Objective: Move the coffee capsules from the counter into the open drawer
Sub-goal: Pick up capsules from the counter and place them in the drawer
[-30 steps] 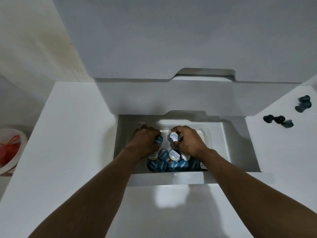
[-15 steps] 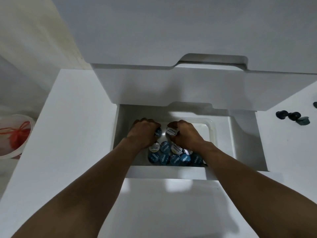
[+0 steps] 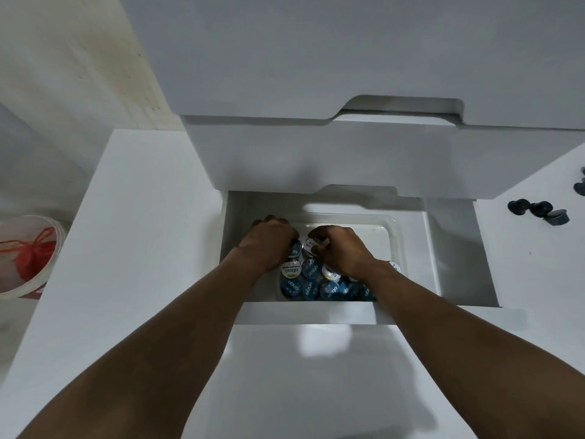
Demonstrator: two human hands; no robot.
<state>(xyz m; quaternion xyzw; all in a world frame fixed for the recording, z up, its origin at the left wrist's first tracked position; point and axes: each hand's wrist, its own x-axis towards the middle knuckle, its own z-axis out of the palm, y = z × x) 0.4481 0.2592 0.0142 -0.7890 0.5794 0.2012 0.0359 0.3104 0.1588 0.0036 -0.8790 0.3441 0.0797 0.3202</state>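
Both my hands are down inside the open drawer (image 3: 456, 248), over a clear plastic tray (image 3: 394, 226) that holds several coffee capsules (image 3: 311, 282) with blue and white lids. My left hand (image 3: 269, 243) has its fingers curled round a blue-lidded capsule (image 3: 296, 248). Beside it my right hand (image 3: 340, 248) pinches a white-lidded capsule (image 3: 310, 245) with curled fingers. Three dark capsules (image 3: 538, 212) lie on the counter (image 3: 538, 264) to the right of the drawer, and another capsule (image 3: 581, 186) sits at the frame's right edge.
Closed white drawer fronts (image 3: 316, 156) overhang the back of the open drawer. A white counter surface (image 3: 126, 232) extends to the left. A round white bin with a red bag (image 3: 27, 255) stands lower at the far left.
Both hands have stayed in the tray, each on its capsule, with the fingers shifting only slightly. The view has moved closer to the drawer, pushing the counter capsules toward the right edge.
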